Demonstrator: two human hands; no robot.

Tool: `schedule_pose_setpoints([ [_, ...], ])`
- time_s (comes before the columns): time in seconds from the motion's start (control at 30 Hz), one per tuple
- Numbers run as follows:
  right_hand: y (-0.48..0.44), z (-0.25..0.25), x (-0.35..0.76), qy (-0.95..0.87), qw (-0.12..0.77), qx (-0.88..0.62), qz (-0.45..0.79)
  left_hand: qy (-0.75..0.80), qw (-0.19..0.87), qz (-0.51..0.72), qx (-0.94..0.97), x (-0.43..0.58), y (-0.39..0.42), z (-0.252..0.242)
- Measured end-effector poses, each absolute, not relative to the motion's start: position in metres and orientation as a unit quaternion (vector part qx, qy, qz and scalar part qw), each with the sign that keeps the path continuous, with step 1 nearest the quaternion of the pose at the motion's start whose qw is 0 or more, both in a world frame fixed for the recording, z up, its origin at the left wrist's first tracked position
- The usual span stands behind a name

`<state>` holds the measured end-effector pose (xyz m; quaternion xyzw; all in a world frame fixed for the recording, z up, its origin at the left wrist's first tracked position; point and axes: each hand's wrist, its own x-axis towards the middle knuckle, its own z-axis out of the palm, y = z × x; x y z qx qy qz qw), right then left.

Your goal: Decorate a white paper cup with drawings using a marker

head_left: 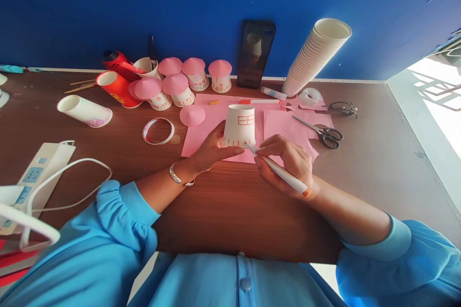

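Observation:
My left hand (212,148) is closed around a white paper cup (235,124), which is upside down with its rim at the bottom. A red window is drawn on its side, and short orange-red strokes run along the rim. In my right hand (288,163) is a white marker pen (284,175) with an orange end; its tip meets the cup near the rim. Beneath the cup lie pink paper sheets (196,141). A pink paper cone (192,115) rests on the paper to the left of the cup.
Several decorated cups with pink cone roofs (175,84) stand at the back left. A tall cup stack (313,60) and a phone (256,53) lean by the blue wall. Scissors (324,133) lie right, a tape roll (158,131) left. A power strip (32,177) with cables sits far left.

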<state>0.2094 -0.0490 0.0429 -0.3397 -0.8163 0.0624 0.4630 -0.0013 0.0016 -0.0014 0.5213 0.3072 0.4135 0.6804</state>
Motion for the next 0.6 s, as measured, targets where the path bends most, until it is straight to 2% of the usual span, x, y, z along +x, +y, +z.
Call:
schedule_pose_setpoints([
  [0.33,-0.051,0.043,0.210,-0.816,0.463,-0.337,0.078,0.303,0.683,0.414,0.521,-0.002,0.004,-0.007],
  [0.6,-0.035,0.030,0.218,-0.755,0.560,-0.320,0.117,0.241,0.757,0.406,0.451,-0.005,0.003,-0.008],
])
